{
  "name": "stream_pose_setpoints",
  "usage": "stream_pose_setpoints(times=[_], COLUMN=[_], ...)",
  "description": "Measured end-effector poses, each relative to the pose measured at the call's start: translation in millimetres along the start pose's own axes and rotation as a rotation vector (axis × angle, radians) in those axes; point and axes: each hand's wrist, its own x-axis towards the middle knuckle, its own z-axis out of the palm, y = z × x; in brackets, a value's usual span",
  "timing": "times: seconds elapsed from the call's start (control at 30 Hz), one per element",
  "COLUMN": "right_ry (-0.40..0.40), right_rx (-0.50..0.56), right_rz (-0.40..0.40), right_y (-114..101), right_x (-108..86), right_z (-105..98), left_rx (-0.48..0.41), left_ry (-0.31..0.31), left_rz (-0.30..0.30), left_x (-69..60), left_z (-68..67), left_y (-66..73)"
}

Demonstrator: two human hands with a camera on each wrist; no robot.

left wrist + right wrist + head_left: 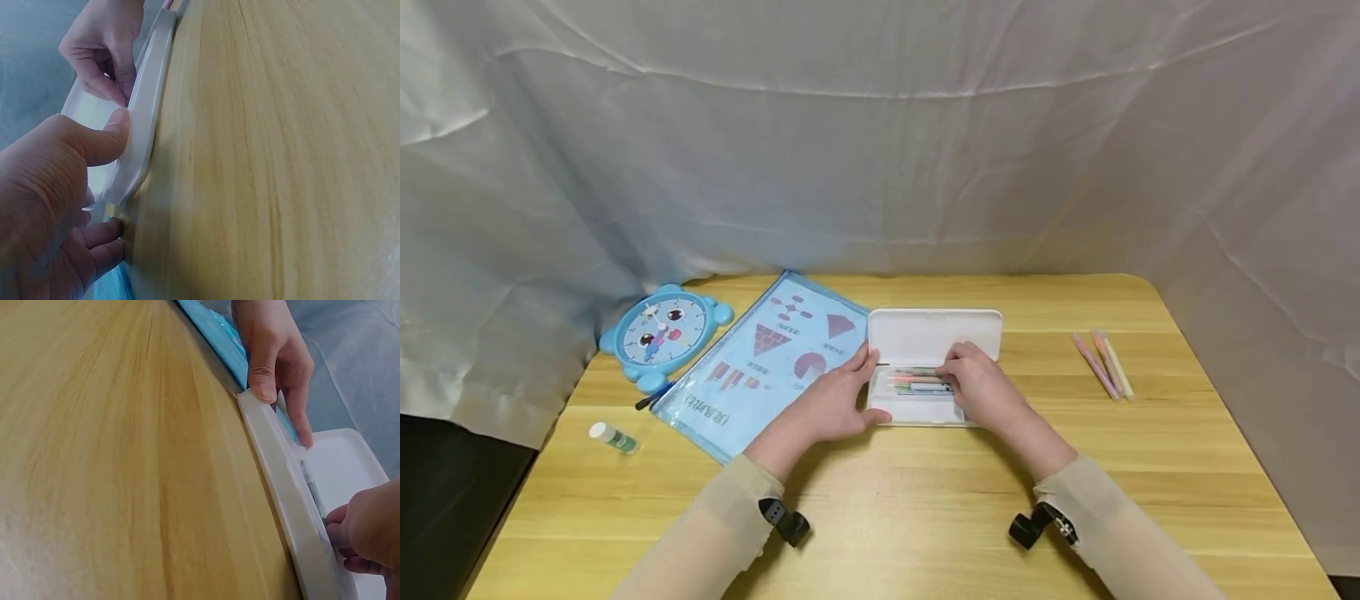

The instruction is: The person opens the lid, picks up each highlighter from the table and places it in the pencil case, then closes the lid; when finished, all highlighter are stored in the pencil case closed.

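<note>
A white pencil case (pixel 917 410) lies on the table with its lid (pixel 934 335) raised at the back. Several slim pens (pixel 917 382) lie side by side inside. My left hand (pixel 835 400) holds the case's left end, the thumb on the front corner and the fingers spread toward the back; in the right wrist view the thumb of the left hand (pixel 275 356) presses the rim. Inside the right part of the case, my right hand (pixel 985 387) has its fingers curled and pinches the end of a pen (pixel 312 487). The fingertips partly hide that pen's end.
Left of the case lies a blue document pouch (pixel 752 367) with printed shapes. Beside it are a blue toy clock (pixel 662 329), a dark pen (pixel 653 396) and a glue stick (pixel 614 437). Several pastel pens (pixel 1105 365) lie at the right. A grey curtain (pixel 910 167) hangs behind the table.
</note>
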Motion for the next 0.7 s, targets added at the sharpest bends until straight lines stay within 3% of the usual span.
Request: stream_pose_setpoints(times=[0.33, 0.7], right_ry=[0.015, 0.13], right_rx=[0.105, 0.219], right_rz=[-0.009, 0.028], right_y=[6.2, 28.0], right_x=[-3.8, -24.0], right_z=[-4.1, -36.9], left_rx=[-0.001, -0.01], left_ry=[-0.007, 0.005], left_rz=[-0.009, 0.002], left_x=[-0.6, -1.1], left_z=[-0.3, -0.1], left_y=[0.6, 0.7])
